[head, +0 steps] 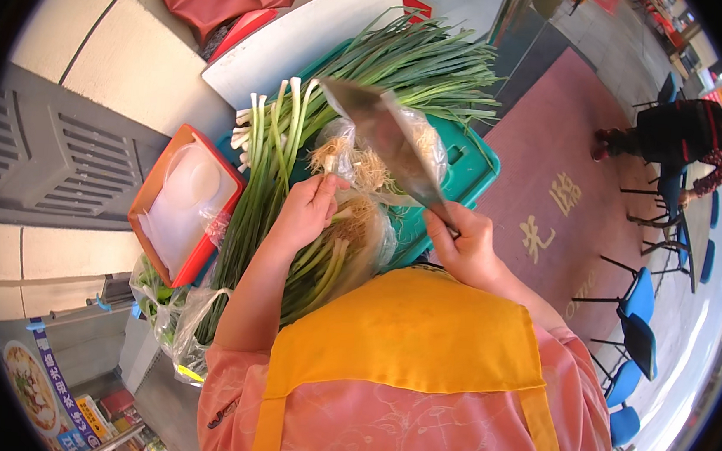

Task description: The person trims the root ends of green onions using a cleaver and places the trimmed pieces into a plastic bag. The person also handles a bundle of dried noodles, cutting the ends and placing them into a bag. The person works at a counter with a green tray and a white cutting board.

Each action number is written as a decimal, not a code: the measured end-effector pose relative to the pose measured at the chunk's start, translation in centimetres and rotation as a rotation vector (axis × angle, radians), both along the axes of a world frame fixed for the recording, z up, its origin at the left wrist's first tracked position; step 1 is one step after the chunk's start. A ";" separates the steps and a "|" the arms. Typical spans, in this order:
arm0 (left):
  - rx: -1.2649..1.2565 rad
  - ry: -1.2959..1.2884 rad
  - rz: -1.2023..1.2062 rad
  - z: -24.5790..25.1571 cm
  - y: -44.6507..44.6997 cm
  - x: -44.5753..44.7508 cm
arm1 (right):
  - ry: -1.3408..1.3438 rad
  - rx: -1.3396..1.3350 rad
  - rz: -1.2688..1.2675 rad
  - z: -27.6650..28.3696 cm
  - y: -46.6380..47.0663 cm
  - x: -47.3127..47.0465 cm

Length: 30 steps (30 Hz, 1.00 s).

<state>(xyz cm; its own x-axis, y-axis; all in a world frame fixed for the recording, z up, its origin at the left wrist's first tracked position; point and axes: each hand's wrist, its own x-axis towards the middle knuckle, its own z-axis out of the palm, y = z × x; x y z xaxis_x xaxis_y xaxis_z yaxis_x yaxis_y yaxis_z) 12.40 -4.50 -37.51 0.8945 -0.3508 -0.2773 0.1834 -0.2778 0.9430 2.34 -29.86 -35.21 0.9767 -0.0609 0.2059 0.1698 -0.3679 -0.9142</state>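
Note:
My right hand [467, 239] grips the handle of a broad metal cleaver [385, 137], its blade slanting up and left over the green onions. Between the thumb and fingers of my left hand [310, 210] is a green onion [330, 163], its pale end showing above the thumb. Trimmed green onions [293, 113] lie beyond that hand, white ends pointing away from me. Clumps of stringy roots [369, 167] sit on clear plastic below the blade. Closer to me, untrimmed green onions [332, 262] with roots lie in a clear plastic bag [380, 242]. The blade partly hides the roots.
A green plastic crate [473, 164] is under the onions, with long green leaves [429, 65] across its far side. An orange-red container [183, 146] stands at left, by a bag of leafy greens [161, 291]. Blue chairs [639, 295] and a person [676, 136] are to the right.

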 end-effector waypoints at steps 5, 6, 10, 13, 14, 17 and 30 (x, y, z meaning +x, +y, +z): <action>0.065 0.021 -0.152 1.1 -2.9 -0.2 | -0.282 -0.258 0.088 1.3 0.1 1.2; 0.088 0.049 -0.182 1.3 -3.0 -0.5 | -0.287 -0.294 0.099 1.4 0.2 1.4; 0.104 -0.100 -0.312 1.4 -3.2 -0.8 | -0.342 -0.350 0.105 1.3 0.3 2.0; 0.241 -0.289 -0.420 0.9 -2.9 -0.7 | -0.374 -0.367 0.095 1.2 0.6 2.3; 0.256 -0.283 -0.419 0.7 -2.8 -0.8 | -0.382 -0.371 0.089 1.2 0.6 2.3; 0.188 -0.220 -0.362 -0.1 -2.6 -0.9 | -0.396 -0.372 0.091 0.9 0.6 2.5; 0.441 -0.413 0.166 0.7 0.0 2.7 | 0.011 -0.209 -0.063 -4.4 -3.5 2.1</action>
<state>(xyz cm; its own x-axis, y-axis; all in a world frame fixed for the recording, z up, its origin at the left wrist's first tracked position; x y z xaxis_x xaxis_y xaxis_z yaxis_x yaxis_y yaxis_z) 15.12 -4.46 -36.82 0.9914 -0.1297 0.0160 -0.0979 -0.6558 0.7485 4.47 -33.36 -39.58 0.9745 -0.0789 0.2102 0.1312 -0.5594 -0.8185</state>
